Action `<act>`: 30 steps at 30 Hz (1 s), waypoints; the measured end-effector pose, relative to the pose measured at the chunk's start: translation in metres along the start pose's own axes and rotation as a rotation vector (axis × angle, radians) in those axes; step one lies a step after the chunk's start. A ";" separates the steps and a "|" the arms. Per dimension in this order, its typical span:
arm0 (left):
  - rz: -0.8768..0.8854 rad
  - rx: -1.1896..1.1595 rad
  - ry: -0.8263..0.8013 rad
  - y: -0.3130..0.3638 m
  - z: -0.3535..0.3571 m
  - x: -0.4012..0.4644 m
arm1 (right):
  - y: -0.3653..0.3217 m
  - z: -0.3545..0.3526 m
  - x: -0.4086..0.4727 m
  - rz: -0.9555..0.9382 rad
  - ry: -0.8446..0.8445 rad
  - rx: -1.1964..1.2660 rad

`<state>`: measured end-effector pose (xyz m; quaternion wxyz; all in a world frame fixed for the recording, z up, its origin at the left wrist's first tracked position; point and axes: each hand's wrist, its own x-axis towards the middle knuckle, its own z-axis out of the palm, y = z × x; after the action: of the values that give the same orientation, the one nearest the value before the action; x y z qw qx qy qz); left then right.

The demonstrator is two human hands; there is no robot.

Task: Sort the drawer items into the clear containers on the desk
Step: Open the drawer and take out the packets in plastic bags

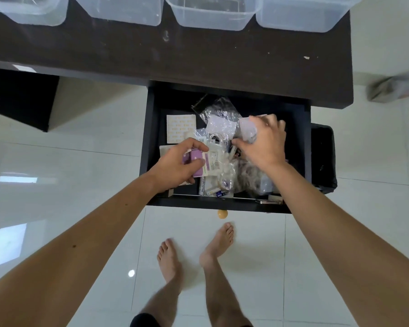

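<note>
Both hands reach into the open drawer (300,138): the left hand (177,166) grips a flat purple packet (198,161) between thumb and fingers, and the right hand (267,142) closes its fingers on a crinkled clear bag (247,132). Four clear tubs (210,17) stand in a row along the far edge of the dark desk (198,57), thin-walled, rectangular with rounded corners; nothing shows inside them. Inside the black drawer lies a loose heap of glossy plastic bags, small cartons and a square white sheet (181,128) printed with small marks. One round wooden knob (222,214) sticks out from the drawer front.
</note>
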<state>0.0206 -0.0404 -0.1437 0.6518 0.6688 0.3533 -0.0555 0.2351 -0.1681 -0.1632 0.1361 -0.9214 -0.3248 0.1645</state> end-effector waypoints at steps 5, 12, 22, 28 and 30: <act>0.026 -0.029 0.053 -0.001 0.001 0.000 | 0.007 0.004 0.000 -0.062 0.085 0.121; 0.086 -0.107 0.075 0.000 -0.003 -0.001 | -0.002 -0.023 -0.017 0.014 0.073 0.600; 0.205 -0.052 0.103 0.005 -0.001 -0.008 | -0.010 -0.029 -0.039 0.127 -0.279 0.970; 0.296 -0.026 0.210 0.001 0.002 -0.009 | -0.011 -0.016 -0.048 0.068 -0.305 0.811; 0.333 -0.008 0.179 0.004 0.002 -0.011 | -0.011 -0.016 -0.049 0.040 -0.275 0.769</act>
<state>0.0153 -0.0458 -0.1349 0.6206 0.7177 0.2944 0.1146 0.1989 -0.1936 -0.1341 0.4229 -0.7788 -0.2367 0.3983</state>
